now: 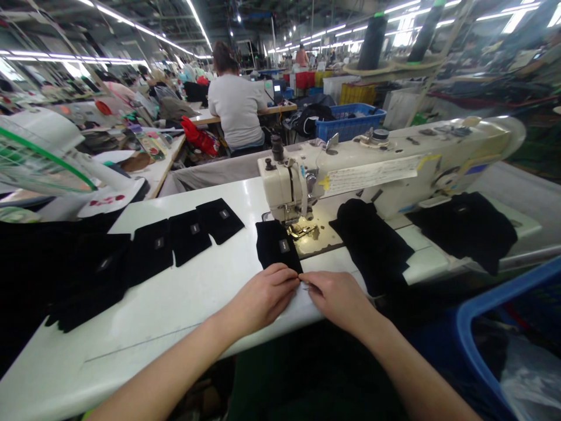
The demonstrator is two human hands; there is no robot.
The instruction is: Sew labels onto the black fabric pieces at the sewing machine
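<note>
Cloth (270,242) sits at the foot (303,231), left hand (265,297) and right hand (344,301) tightly pinching its near corner, seemingly aligning—next calls for steady guiding.

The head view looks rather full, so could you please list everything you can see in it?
Sewing machine: one, off-white, centre to right
Worktable: one, white, under the machine
Labelled piece: one, black, at the needle area
Other labelled pieces: at least four, black, left
Cloth heaps: two, black, right of the needle area
Thread cones: two, dark, upper right
Basket: one, blue, behind the machine
Blue-rimmed container: one, lower right
Fan: one, white and green, far left
Co-worker: nearest one, pale top, behind; others too blurred to count
Ceiling lights: many, white, overhead
Left hand: one, bare, at the labelled piece's near edge
Right hand: one, bare, beside it
</note>
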